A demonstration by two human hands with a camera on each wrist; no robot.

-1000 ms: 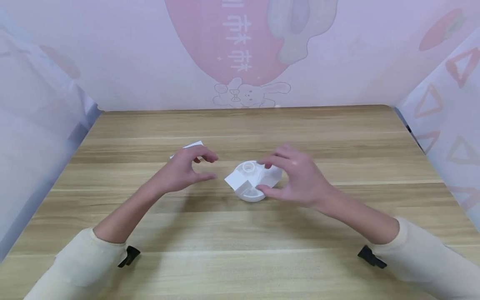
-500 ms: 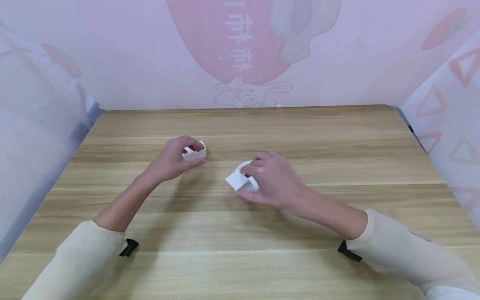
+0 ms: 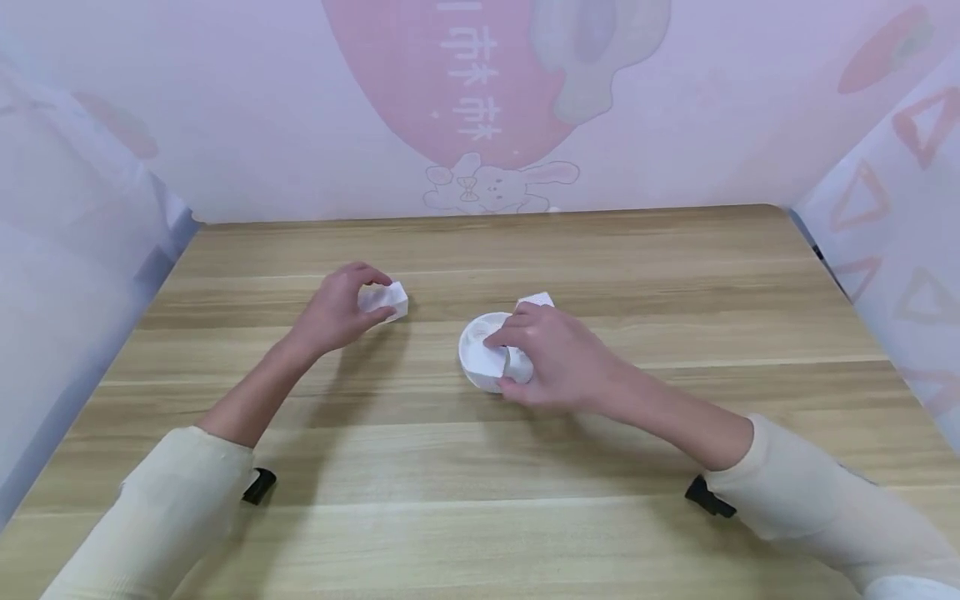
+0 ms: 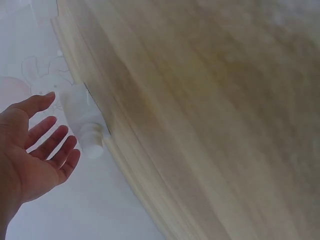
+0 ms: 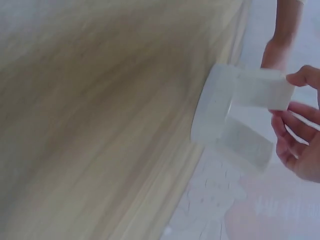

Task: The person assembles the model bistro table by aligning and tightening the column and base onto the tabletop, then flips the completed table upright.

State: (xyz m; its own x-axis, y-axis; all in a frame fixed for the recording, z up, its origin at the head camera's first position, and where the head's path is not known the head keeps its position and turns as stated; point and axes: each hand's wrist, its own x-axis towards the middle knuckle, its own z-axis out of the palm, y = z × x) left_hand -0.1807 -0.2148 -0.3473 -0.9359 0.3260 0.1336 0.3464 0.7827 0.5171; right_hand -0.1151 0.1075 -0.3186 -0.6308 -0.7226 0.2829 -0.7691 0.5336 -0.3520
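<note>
Near the table's middle stands a round white base [image 3: 516, 367] with white blocks rising from it. My right hand [image 3: 558, 358] pinches one block [image 5: 265, 90] between thumb and fingers. A second block [image 5: 245, 145] juts from the base beside it, partly hidden behind the hand in the head view. To the left lies a separate white angular piece [image 3: 396, 300], which has a round stub [image 4: 91, 140] in the left wrist view. My left hand [image 3: 341, 310] is beside this piece, thumb and fingers spread around its near end with a visible gap in the left wrist view.
The wood-grain table [image 3: 480, 475] carries these white pieces. A pink and white printed backdrop [image 3: 285, 125] rises along its far edge, with light sheets at both sides. Black straps [image 3: 708, 497] hang under the sleeves.
The right hand came down onto a block, and the base with its blocks has turned anticlockwise. My left hand has moved away to the far left, uncovering more of the separate piece.
</note>
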